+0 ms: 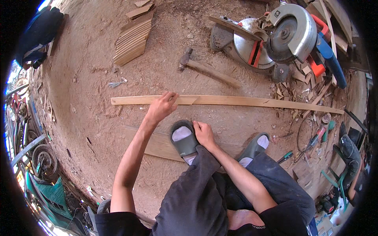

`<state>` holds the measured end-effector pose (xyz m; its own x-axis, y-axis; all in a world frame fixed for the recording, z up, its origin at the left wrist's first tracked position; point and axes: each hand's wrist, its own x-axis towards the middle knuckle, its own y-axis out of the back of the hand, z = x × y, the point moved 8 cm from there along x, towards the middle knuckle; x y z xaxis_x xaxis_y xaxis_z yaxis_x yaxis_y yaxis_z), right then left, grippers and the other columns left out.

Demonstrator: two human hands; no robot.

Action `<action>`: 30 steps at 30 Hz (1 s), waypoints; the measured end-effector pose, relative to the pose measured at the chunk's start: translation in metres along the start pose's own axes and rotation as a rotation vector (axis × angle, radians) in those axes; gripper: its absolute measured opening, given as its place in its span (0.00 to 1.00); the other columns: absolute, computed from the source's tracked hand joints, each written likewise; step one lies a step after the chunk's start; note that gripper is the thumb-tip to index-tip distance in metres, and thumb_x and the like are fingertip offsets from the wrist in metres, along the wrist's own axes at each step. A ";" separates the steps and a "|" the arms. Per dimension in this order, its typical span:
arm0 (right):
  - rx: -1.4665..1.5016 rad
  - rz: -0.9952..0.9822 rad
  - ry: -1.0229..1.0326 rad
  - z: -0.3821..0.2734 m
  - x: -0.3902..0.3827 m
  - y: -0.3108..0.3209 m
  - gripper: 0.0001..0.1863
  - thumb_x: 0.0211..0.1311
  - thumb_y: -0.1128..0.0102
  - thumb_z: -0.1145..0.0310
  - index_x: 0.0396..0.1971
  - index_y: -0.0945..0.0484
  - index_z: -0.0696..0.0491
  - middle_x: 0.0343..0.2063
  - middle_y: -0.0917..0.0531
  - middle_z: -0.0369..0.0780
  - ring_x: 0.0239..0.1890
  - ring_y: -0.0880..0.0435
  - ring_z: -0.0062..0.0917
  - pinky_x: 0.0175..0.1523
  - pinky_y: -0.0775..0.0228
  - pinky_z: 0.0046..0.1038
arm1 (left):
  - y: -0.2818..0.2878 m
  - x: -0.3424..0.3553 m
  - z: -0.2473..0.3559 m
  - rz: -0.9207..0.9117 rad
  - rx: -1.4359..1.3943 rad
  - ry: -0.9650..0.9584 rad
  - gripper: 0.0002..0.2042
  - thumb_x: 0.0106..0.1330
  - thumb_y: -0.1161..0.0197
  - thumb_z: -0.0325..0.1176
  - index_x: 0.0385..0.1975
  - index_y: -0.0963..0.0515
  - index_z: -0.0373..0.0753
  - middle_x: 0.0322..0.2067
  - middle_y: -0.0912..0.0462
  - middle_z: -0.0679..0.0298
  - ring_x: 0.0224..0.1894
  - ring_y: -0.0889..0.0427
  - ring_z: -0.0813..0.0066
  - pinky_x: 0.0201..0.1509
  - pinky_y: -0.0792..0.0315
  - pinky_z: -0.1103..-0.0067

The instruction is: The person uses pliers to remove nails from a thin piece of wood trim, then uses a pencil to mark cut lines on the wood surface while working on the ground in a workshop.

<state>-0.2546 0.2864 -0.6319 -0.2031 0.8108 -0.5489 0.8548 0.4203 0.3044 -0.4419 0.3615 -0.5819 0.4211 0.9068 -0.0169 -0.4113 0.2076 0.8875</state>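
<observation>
My left hand (162,107) is over a short light wooden strip (132,100), its fingers curled together. Whatever those fingers may hold is too small to tell. The strip's slanted right end meets a longer wooden strip (244,101) that runs off to the right. My right hand (204,134) is closed beside the toe of my dark slide sandal (184,146); what it may hold is hidden. Under that foot lies a wide flat board (159,145). Beyond the strips, a hammer (210,72) with a wooden handle rests on the dirt.
A miter saw (275,43) stands at the far right among offcuts. Several slatted wood pieces (134,41) lie at the far left. A green pen-like tool (285,157) is near my other sandal (255,147). Bicycle parts and clutter (45,161) line the left edge.
</observation>
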 end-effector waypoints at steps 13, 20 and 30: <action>-0.140 -0.071 0.054 0.004 0.018 -0.017 0.18 0.67 0.46 0.59 0.42 0.21 0.60 0.40 0.18 0.56 0.47 0.19 0.47 0.50 0.29 0.42 | -0.062 0.095 0.117 -0.057 0.176 -0.205 0.10 0.50 0.38 0.26 0.31 0.18 0.30 0.37 0.23 0.58 0.46 0.19 0.66 0.41 0.18 0.77; 0.100 0.237 0.188 0.047 0.027 -0.009 0.27 0.67 0.44 0.61 0.62 0.33 0.56 0.56 0.25 0.50 0.63 0.29 0.39 0.64 0.40 0.40 | -0.074 0.120 0.154 -0.084 0.265 -0.235 0.08 0.49 0.38 0.27 0.27 0.17 0.32 0.34 0.21 0.58 0.41 0.19 0.67 0.43 0.20 0.76; 0.151 0.298 0.138 0.040 0.040 -0.025 0.26 0.75 0.51 0.57 0.67 0.35 0.54 0.57 0.26 0.45 0.60 0.29 0.31 0.65 0.42 0.34 | -0.073 0.112 0.140 -0.148 0.211 -0.202 0.09 0.48 0.37 0.25 0.29 0.18 0.30 0.35 0.21 0.57 0.43 0.18 0.67 0.45 0.19 0.76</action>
<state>-0.2646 0.2919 -0.6929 0.0115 0.9405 -0.3397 0.9449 0.1010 0.3114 -0.2517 0.3965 -0.5839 0.6246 0.7768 -0.0803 -0.1657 0.2323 0.9584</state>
